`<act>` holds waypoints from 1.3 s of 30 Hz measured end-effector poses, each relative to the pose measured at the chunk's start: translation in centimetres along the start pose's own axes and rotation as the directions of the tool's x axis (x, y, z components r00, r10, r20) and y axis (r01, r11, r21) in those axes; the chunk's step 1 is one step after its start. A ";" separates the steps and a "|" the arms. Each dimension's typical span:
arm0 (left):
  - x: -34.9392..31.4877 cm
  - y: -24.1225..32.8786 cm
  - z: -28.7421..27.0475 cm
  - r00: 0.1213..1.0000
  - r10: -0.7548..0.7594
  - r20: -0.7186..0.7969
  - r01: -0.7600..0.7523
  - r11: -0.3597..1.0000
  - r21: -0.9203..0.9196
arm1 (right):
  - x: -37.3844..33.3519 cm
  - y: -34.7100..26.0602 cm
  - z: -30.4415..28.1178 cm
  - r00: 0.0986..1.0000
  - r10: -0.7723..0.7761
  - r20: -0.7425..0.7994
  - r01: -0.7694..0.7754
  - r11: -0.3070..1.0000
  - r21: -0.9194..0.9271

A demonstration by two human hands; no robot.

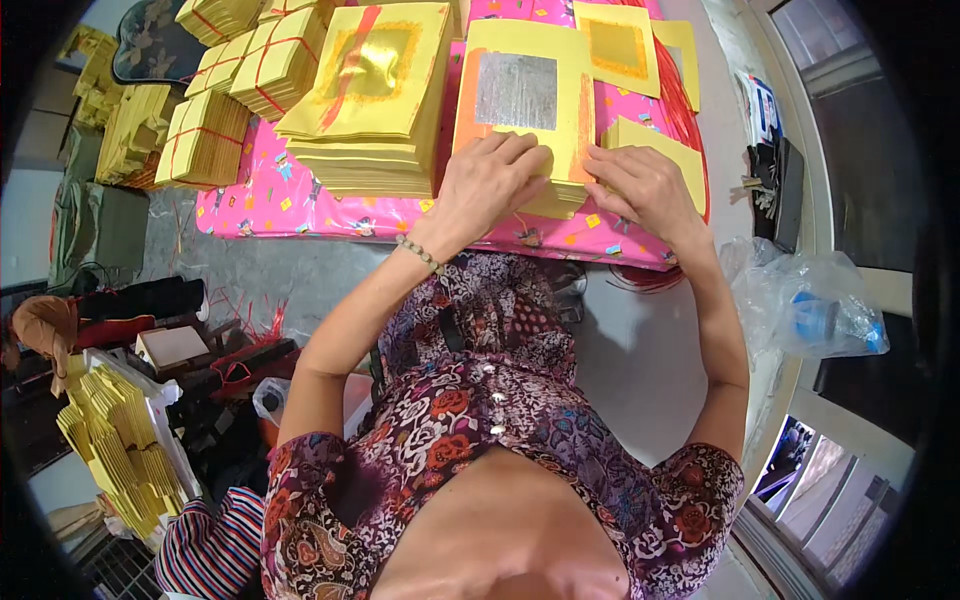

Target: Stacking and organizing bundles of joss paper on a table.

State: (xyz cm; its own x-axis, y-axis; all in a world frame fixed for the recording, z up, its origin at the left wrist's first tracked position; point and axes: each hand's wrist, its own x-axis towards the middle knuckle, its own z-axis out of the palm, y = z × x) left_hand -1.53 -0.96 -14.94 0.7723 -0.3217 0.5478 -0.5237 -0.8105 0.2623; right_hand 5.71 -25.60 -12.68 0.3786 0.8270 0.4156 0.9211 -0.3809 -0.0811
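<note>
A stack of yellow paper sheets (575, 75) with a silver square and orange edge streaks sits on the pink patterned table cover. At its near edge, my left hand (492, 182) is closed, fingers bent over the top sheet. My right hand (640, 190) closes at the right near corner, fingertips and thumb against the paper's edge. To the left stands a taller stack of yellow paper (385, 150), its top sheet bearing a gold square and a red strip. Partly hidden behind my right hand lies a smaller pile of yellow paper (672, 155).
Several yellow bundles tied with red string (208, 140) fill the table's far left. Loose gold-square sheets (618, 45) and red strands (682, 105) lie at the right. A clear plastic bag (810, 305) hangs beside the right wall. More folded yellow paper (120, 445) sits at lower left.
</note>
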 end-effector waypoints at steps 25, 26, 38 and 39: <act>0.6 -0.7 -0.1 0.995 -0.099 0.002 0.099 0.995 -0.023 | 0.9 -0.3 -1.0 0.967 0.245 0.064 -0.253 0.929 0.268; 0.7 -0.8 -0.2 0.995 -0.101 0.011 0.101 0.994 -0.031 | 1.2 -0.6 -1.2 0.978 0.210 0.010 -0.206 0.950 0.235; 1.7 -0.6 -1.3 0.994 -0.108 0.034 0.111 0.987 -0.112 | 3.5 -0.2 0.4 0.977 0.183 -0.113 -0.162 0.971 0.176; 1.9 -0.4 -1.4 0.990 -0.049 -0.133 0.044 0.998 -0.037 | 3.9 0.1 0.0 0.973 0.203 -0.109 -0.177 0.962 0.210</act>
State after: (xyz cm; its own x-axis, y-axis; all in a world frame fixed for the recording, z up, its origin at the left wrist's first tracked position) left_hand -0.36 -0.58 -12.85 0.7421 -0.2139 0.6352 -0.5021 -0.8052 0.3154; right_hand 7.29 -22.40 -11.04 0.5451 0.6824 0.4870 0.8380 -0.4257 -0.3414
